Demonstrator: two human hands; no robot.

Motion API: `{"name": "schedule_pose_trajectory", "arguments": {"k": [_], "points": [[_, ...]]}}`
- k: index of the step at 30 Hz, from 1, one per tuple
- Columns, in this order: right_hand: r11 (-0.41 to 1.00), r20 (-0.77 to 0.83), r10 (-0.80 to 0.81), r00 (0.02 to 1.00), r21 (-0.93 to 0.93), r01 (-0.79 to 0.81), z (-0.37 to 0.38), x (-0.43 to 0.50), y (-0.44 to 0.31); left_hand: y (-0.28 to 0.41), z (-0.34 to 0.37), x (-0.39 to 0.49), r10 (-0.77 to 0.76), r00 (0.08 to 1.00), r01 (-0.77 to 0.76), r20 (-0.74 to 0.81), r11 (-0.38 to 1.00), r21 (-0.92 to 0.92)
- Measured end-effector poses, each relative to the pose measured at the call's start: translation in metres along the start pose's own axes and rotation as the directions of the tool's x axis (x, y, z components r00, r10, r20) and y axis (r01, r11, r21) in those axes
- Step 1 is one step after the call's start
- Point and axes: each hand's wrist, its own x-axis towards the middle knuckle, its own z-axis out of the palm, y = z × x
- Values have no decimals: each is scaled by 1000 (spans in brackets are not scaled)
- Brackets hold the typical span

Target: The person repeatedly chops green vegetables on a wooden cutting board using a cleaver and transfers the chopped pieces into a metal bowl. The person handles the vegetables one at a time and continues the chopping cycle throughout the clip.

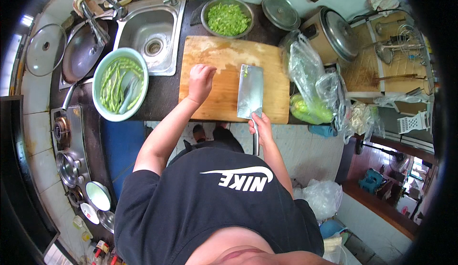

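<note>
My right hand [263, 127] grips the metal handle of a cleaver [250, 91]. The broad blade lies over the right part of a wooden cutting board [211, 113], with a few green bits stuck near its far end. Over the board's left part is my left hand [201, 80], its fingers bunched and bent to the right. Nothing shows between them, but the palm is hidden. Just beyond the board stands a steel bowl [204, 16] of chopped green vegetable [229, 20]. Wet patches mark the far part of the board.
At left, a pale green basin [96, 97] holds long green beans [113, 86] in water beside a steel sink [179, 46]. Plastic bags [307, 64] with green vegetables [311, 109] sit right of the board. A lidded pot [281, 12] and a rice cooker [329, 32] stand behind.
</note>
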Motion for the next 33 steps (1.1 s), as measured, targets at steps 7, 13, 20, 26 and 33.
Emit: {"name": "schedule_pose_trajectory", "arguments": {"k": [7,13,20,26,33], "points": [[995,180,-34,983,-90,51,24,77,-83,23,52,71,-70,891,-94,448,938,333],[991,216,-39,976,-114,65,31,116,-124,-26,84,149,-295,861,122,415,911,395],[981,174,-5,985,-191,38,23,121,-135,-63,87,191,-296,935,201,198,898,391],[986,133,-27,991,-157,47,14,108,-120,-43,72,200,57,982,0,-180,954,299],[992,30,-5,1000,-124,9,-6,78,-80,-20,46,160,-79,995,95,-63,943,320]]}}
